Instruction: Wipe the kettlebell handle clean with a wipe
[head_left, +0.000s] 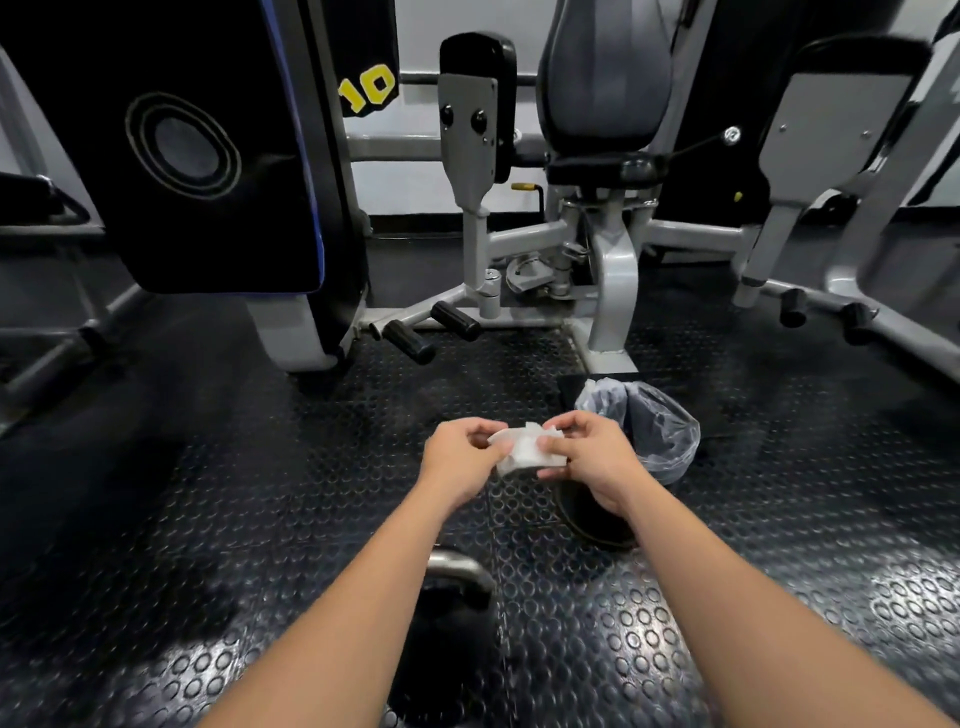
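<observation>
A white wipe (524, 451) is stretched between both hands in mid-air over the floor. My left hand (460, 457) pinches its left edge and my right hand (589, 457) pinches its right side. Below my forearms a black kettlebell (447, 644) stands on the floor, its grey metal handle (460, 569) partly hidden by my left forearm. Both hands are well above and beyond the handle.
A small bin lined with a clear bag (649, 431) stands just right of my hands. A dark round object (592, 514) lies under my right wrist. Gym machines (597, 218) with grey frames fill the back. The floor is black studded rubber (260, 519).
</observation>
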